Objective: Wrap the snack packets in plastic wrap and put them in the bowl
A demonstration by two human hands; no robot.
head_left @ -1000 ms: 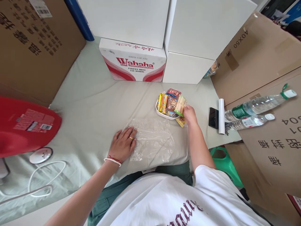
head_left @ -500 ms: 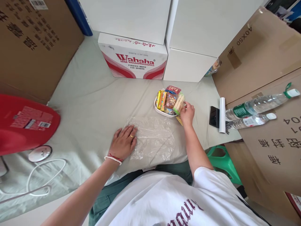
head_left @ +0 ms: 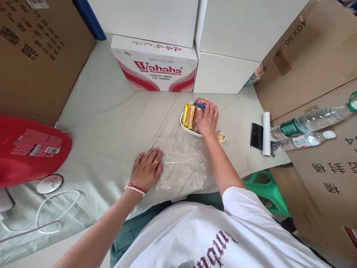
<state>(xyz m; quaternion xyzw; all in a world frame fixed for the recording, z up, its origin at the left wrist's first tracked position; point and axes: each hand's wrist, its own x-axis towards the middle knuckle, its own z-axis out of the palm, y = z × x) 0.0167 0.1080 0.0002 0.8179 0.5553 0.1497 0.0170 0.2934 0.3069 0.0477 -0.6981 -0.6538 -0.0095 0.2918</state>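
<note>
My left hand (head_left: 146, 169) lies flat, fingers stretched out, on the left edge of a crumpled clear plastic bag (head_left: 182, 167) spread on the pale cloth. My right hand (head_left: 208, 119) rests palm down on a heap of snack packets (head_left: 189, 115) in a small white dish (head_left: 184, 127). Its fingers are together and curved over the packets, hiding most of them. A small yellow packet (head_left: 222, 137) lies loose on the cloth just right of the dish.
A Wahaha carton (head_left: 156, 69) and white boxes (head_left: 223, 70) stand behind the dish. To the right are a black phone (head_left: 256, 136), a white roll (head_left: 266, 133) and two water bottles (head_left: 304, 126) on cardboard. At the left are a red object (head_left: 30, 149) and a white cable (head_left: 55, 212).
My right hand has moved from the right side of the dish onto the snack heap, covering the wafer packet it held. The yellow packet now lies uncovered. My left hand has stayed put.
</note>
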